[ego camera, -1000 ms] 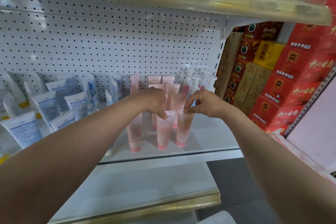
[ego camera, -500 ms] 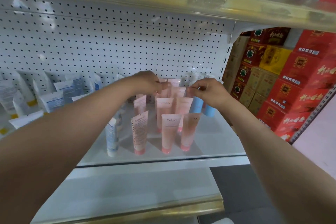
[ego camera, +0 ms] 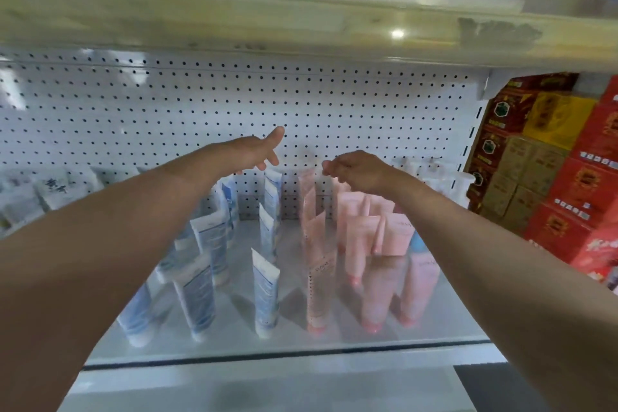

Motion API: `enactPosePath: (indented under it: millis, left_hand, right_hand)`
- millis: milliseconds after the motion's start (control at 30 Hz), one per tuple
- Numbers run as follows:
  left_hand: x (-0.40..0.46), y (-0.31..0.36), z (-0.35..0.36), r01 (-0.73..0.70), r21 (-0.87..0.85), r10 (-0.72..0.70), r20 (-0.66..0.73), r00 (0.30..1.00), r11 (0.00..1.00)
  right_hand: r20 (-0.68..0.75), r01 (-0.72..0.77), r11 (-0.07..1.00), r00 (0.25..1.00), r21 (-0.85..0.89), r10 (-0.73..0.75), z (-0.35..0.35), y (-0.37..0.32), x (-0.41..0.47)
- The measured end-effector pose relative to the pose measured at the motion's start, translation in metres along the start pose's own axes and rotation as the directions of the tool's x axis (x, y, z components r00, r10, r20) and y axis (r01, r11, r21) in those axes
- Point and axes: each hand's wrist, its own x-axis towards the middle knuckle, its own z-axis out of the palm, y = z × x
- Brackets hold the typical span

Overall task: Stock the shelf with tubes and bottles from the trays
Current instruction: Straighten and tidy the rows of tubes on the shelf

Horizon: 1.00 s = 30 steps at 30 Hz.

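Note:
Rows of pink tubes (ego camera: 378, 291) stand cap-down on the white shelf (ego camera: 444, 324), with blue-and-white tubes (ego camera: 266, 298) in rows to their left. Both my arms reach over them toward the pegboard back. My left hand (ego camera: 254, 150) hovers above the rear blue tubes with fingers spread, holding nothing. My right hand (ego camera: 354, 167) hangs above the rear pink tubes, fingers loosely curled near a tube top (ego camera: 307, 177); nothing is gripped in it. White pump bottles (ego camera: 434, 174) stand at the back right.
An upper shelf (ego camera: 301, 20) overhangs close above the hands. Stacked red and yellow boxes (ego camera: 551, 160) fill the right side. More white tubes (ego camera: 43, 191) lean at the far left. A lower shelf ledge (ego camera: 267, 385) juts out in front.
Both hands have lifted off the pink tubes they were adjusting and moved up and back. The view has shifted closer, with the tubes standing in rows.

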Motion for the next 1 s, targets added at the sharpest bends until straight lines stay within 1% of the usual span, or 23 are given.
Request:
enactPosePath:
  millis: [167,400,500,667,867,1000]
  left_hand:
    - [0.040,-0.014,-0.004,0.014,0.033,-0.017,0.086,0.996,0.999]
    - [0.081,-0.017,-0.003,-0.011,0.122,-0.011,0.181,0.983,0.992]
    - [0.090,-0.021,0.003,-0.038,0.159,0.004,0.209,0.978,0.987]
    - [0.105,-0.030,0.008,-0.063,0.207,0.020,0.207,0.978,0.976]
    - [0.110,-0.031,0.006,-0.118,0.184,0.077,0.216,0.973,0.976]
    - [0.114,-0.034,0.013,-0.123,0.145,0.093,0.202,0.975,0.982]
  right_hand:
    - [0.064,-0.109,0.994,0.992,0.027,0.107,0.016,-0.018,0.053]
    - [0.130,-0.262,0.965,0.957,-0.004,0.260,0.030,-0.024,0.095]
    - [0.146,-0.272,0.962,0.952,-0.007,0.270,0.038,-0.022,0.099]
    - [0.131,-0.270,0.963,0.955,0.003,0.268,0.043,-0.019,0.104]
    - [0.154,-0.259,0.965,0.953,-0.036,0.261,0.041,-0.019,0.105]
    - [0.131,-0.253,0.966,0.957,-0.056,0.258,0.044,-0.013,0.108]
